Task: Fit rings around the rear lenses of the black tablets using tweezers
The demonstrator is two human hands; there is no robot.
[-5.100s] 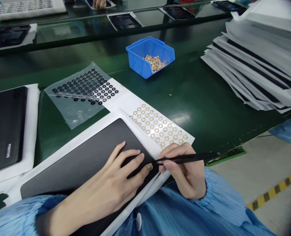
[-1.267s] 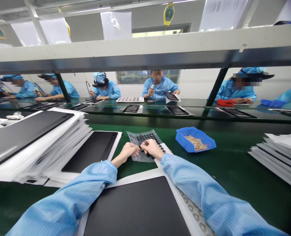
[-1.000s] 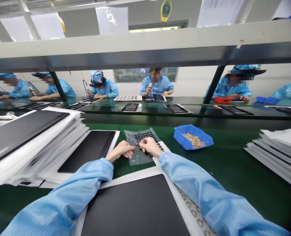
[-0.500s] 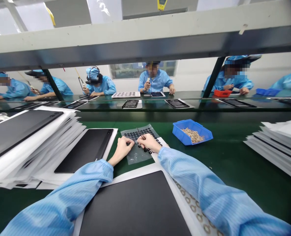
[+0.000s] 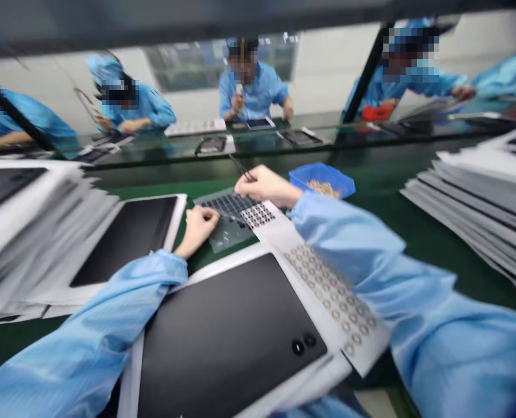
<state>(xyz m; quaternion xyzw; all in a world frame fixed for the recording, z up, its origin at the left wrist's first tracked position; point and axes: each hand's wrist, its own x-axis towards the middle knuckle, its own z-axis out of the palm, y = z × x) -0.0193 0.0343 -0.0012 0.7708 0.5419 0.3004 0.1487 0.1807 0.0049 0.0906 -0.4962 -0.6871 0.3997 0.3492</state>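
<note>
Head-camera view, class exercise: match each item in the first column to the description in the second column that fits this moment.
1. Right hand
2. Left hand
3. Blue plastic bin
4. Dark panel

A. Bears two black rings
B. Holds tan rings
C. Grips black tweezers
D. Rests on clear film

Right pairs: 1-C; 2-D; 3-B; 4-A.
</note>
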